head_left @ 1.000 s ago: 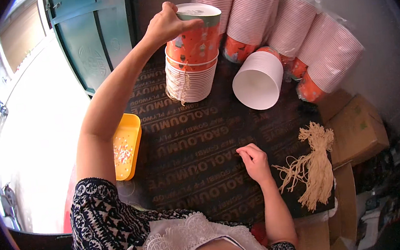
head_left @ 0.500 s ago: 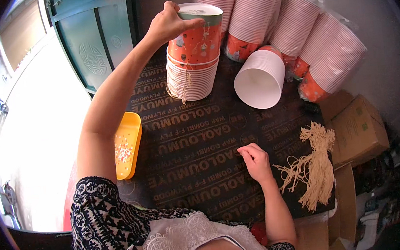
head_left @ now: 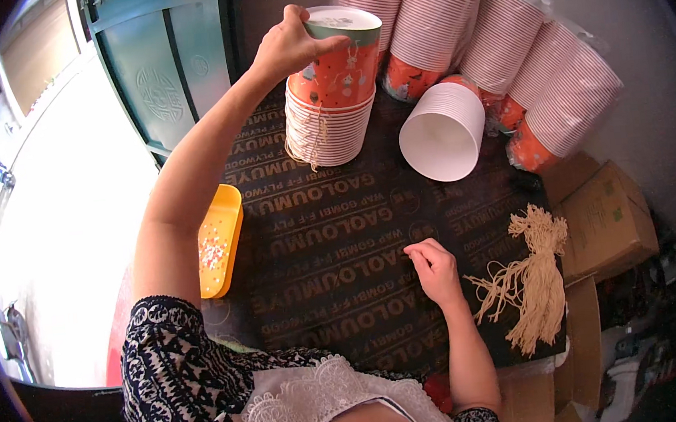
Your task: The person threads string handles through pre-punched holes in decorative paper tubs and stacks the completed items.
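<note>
Upside down, an orange paper bucket (head_left: 336, 78) with a green band and a pale base tops a nested stack of paper buckets (head_left: 330, 138) at the far middle of the table. My left hand (head_left: 291, 45) is closed round its upper end, thumb on the near side. Thin beige cords hang down the stack's left side. My right hand (head_left: 435, 268) rests over the near part of the table, fingers curled together. Whatever may be inside them is hidden. To its right lies a bundle of beige cords (head_left: 539, 282).
A loose white-lined bucket (head_left: 442, 133) lies on its side, mouth toward me. Behind it, several wrapped bucket stacks (head_left: 504, 40) lean at the back right. A yellow tray (head_left: 232, 220) of small beads sits at left. Cardboard boxes (head_left: 608, 223) stand beyond the table's right edge.
The top bucket has sunk slightly into the stack under my left hand, and its rim no longer stands apart. My right hand keeps its curled pose. The whole view has shifted a little.
</note>
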A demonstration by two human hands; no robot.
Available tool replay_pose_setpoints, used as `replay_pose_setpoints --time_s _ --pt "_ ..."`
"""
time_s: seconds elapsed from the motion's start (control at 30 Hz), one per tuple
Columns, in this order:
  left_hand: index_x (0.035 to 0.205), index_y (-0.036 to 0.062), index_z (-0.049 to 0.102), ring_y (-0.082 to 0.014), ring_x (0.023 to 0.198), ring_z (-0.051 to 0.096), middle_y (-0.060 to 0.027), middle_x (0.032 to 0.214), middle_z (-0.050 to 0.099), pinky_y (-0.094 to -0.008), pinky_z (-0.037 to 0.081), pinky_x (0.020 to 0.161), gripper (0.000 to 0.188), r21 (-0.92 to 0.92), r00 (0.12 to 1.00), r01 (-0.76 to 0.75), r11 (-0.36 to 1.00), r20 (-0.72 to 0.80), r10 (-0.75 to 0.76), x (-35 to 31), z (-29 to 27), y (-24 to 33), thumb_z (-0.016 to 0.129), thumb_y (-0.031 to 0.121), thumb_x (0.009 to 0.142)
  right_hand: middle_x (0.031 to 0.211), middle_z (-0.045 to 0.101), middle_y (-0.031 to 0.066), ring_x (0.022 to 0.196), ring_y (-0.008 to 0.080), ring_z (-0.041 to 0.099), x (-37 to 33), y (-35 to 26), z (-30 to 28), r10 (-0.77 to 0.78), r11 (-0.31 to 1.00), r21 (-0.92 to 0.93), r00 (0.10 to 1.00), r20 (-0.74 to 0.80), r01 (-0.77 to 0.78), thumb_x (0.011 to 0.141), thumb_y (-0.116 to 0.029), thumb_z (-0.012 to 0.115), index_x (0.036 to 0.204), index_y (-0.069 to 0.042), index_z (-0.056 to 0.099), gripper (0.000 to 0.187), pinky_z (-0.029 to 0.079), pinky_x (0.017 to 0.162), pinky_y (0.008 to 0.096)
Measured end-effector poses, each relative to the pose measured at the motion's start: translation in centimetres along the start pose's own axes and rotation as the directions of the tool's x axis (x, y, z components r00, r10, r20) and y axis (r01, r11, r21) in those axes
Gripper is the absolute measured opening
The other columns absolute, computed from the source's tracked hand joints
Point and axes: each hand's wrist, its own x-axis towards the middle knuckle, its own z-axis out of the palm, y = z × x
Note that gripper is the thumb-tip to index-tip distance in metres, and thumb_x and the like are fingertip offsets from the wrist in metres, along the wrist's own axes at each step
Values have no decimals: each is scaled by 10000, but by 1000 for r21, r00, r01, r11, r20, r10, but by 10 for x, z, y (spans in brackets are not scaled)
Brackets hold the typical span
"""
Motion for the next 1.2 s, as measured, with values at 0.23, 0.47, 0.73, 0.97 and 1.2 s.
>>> replay_pose_setpoints --time_s 0.23,0.47,0.73,0.97,1.2 --pt "1126 -114 457 -349 887 668 -277 911 642 -368 532 790 971 13 1000 19 1000 17 -20 -3 0 4 718 680 631 862 626 94 754 181 618 0 3 2 -10 1000 0 1000 -7 10 887 -19 546 928 31 645 118 484 657 273" --pt "1154 -119 483 -435 984 612 -328 1059 588 -474 510 805 1092 122 996 -31 992 87 20 14 -7 -1 689 771 556 870 627 118 782 256 627 -1 2 3 -5 1000 -9 1000 -11 5 879 -66 562 926 4 658 128 495 686 330" --pt "1330 202 509 -486 1206 425 -159 1290 535 -681 276 955 862 480 806 -553 681 515 292 99 10 31 318 828 768 866 626 120 794 260 625 -1 -4 2 17 1000 15 1000 13 -17 890 -88 564 933 4 660 139 497 690 336" --pt "1450 211 307 -360 1401 177 -112 1507 258 -543 157 1123 904 147 687 -174 974 726 13 83 29 53 268 817 780 864 624 122 787 260 624 -2 -3 0 13 1000 -4 1000 18 -13 896 -85 561 929 6 658 137 498 680 344" --pt "1430 208 355 -295 1389 250 -83 1501 283 -477 197 1129 768 329 758 -231 916 650 -42 80 40 41 245 713 861 841 619 124 781 267 621 1 -5 3 -39 999 -9 999 24 39 887 -77 566 920 9 654 127 496 678 347"
